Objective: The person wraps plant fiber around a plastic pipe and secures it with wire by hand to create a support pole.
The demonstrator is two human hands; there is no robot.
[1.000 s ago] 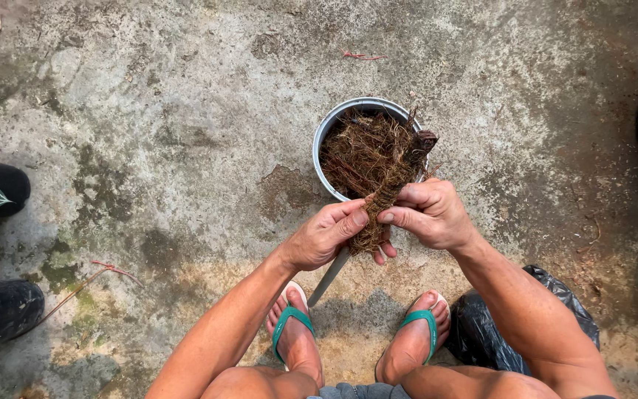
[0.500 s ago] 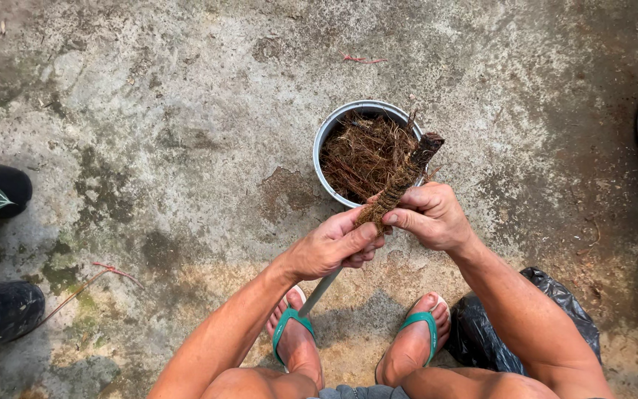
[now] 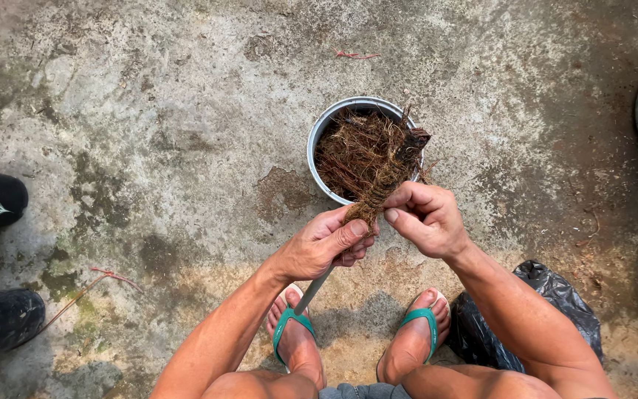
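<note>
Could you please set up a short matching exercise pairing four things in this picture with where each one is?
Things:
1. bowl
2. fibre bundle
3. black bag
4. sandals

Places:
A. on the person's feet
B. held between the left hand and right hand
C. on the concrete, full of brown fibres
D. on the ground beside the right foot

Pairs: 1-C, 2-B, 3-D, 4-A

The floor [image 3: 149, 133] is rough, stained concrete with greenish and brown patches. On it stand a round grey pot [image 3: 319, 137] of brown fibres, two dark pots [image 3: 1, 196] at the left edge, a crumpled black bag [image 3: 555, 295], and two feet in green flip-flops [image 3: 289, 325].
</note>
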